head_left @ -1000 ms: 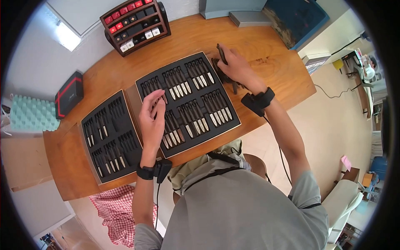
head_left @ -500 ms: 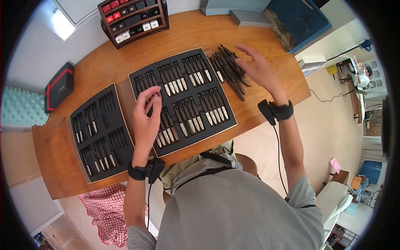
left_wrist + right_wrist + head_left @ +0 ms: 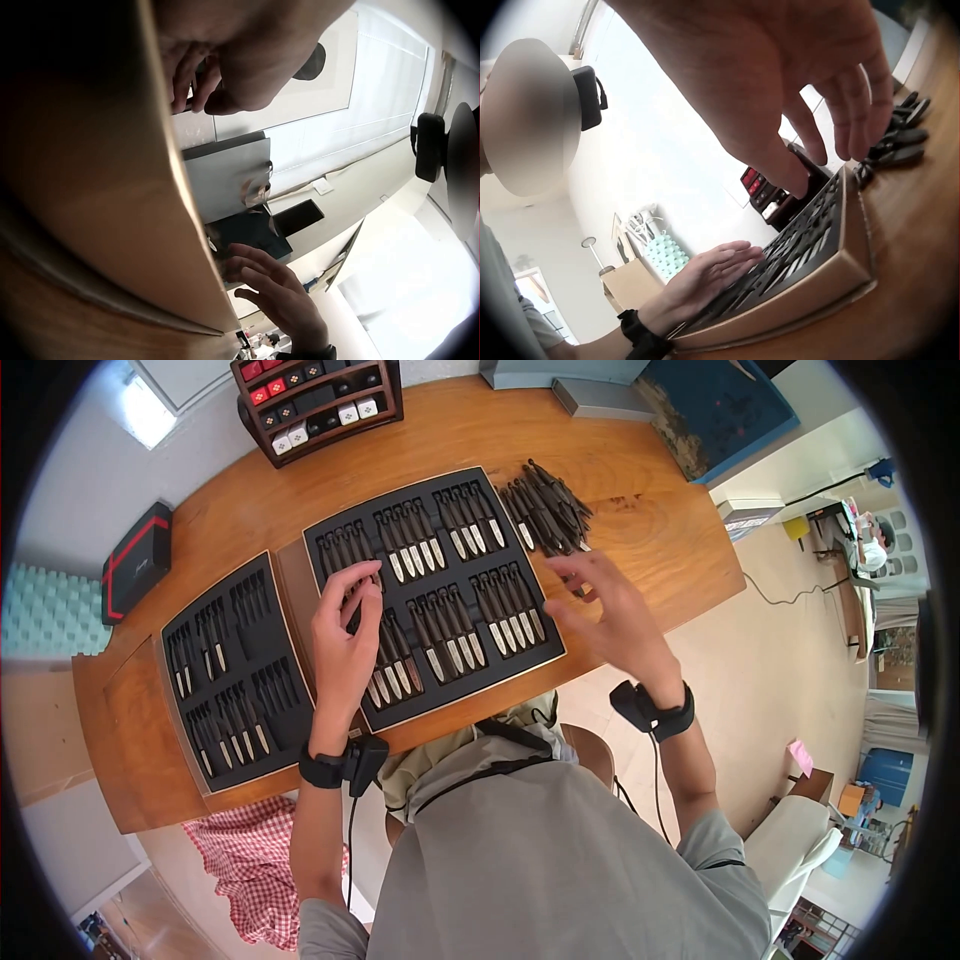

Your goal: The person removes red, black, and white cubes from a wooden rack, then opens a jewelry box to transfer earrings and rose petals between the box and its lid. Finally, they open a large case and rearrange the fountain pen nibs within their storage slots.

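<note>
A dark foam tray (image 3: pixel 442 582) holds rows of slender dark pieces (image 3: pixel 452 635) with pale, blade-like ends. My left hand (image 3: pixel 345 625) is over its left part, fingers loosely bent and thumb near them; the right wrist view shows this left hand (image 3: pixel 712 281) fairly flat, close above the rows. My right hand (image 3: pixel 615 615) hovers off the tray's right edge, thumb and fingers spread, nothing between them. Just beyond its fingertips lies a loose pile of similar dark pieces (image 3: pixel 548 508) on the table.
Left of the tray is a second compartmented tray (image 3: pixel 262 650) with more pieces. A dice-like cube rack (image 3: pixel 320 405) and a grey flat box (image 3: pixel 600 402) stand at the back of the wooden table (image 3: pixel 640 530). A black box with red ribbon (image 3: pixel 137 563) sits at far left.
My right hand held a dark slender piece at the pile; it has let go, drawn back toward me and uncovered the pile. My left hand has stayed over the tray.
</note>
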Motion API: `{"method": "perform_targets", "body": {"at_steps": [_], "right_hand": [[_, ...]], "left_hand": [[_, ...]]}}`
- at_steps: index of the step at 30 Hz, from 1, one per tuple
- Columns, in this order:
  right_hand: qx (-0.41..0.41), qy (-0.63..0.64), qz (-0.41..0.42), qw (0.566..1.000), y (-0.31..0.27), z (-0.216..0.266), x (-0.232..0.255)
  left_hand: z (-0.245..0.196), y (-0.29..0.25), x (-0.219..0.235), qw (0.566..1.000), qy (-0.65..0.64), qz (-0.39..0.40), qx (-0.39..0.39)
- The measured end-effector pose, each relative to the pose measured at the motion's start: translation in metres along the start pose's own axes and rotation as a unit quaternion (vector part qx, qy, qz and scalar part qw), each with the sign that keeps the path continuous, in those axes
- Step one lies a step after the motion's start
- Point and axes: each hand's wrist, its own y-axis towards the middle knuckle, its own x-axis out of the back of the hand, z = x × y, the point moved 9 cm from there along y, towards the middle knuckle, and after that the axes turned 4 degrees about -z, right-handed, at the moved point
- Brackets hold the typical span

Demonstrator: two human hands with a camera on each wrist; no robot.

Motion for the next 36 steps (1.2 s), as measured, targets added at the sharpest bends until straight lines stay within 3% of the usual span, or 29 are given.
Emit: {"method": "perform_targets", "body": {"at_steps": [3, 7, 11, 13, 23, 31, 36], "right_hand": [[-0.006, 0.005, 0.043, 0.999, -0.004, 0.008, -0.019], [0.019, -0.017, 0.041, 0.999, -0.004, 0.010, -0.028], [0.037, -0.023, 0.024, 0.999, -0.006, 0.011, -0.029], [0.044, -0.028, 0.020, 0.998, -0.006, 0.014, -0.032], [0.091, 0.021, -0.020, 0.995, 0.000, 0.045, -0.070], [0.115, -0.025, -0.048, 0.992, -0.005, 0.049, -0.083], [0.119, -0.032, -0.046, 0.991, -0.003, 0.052, -0.083]], "left_hand": [[0.000, 0.000, 0.001, 1.000, -0.004, 0.005, -0.007], [-0.007, -0.004, 0.004, 1.000, -0.020, 0.010, -0.003], [-0.020, -0.022, 0.010, 0.998, 0.042, 0.022, -0.042], [-0.036, -0.034, 0.006, 0.983, 0.142, 0.036, -0.112], [-0.031, -0.060, -0.011, 0.938, 0.295, 0.031, -0.181], [-0.023, -0.061, -0.007, 0.958, 0.244, 0.013, -0.146], [-0.024, -0.061, -0.006, 0.949, 0.280, 0.000, -0.144]]}}
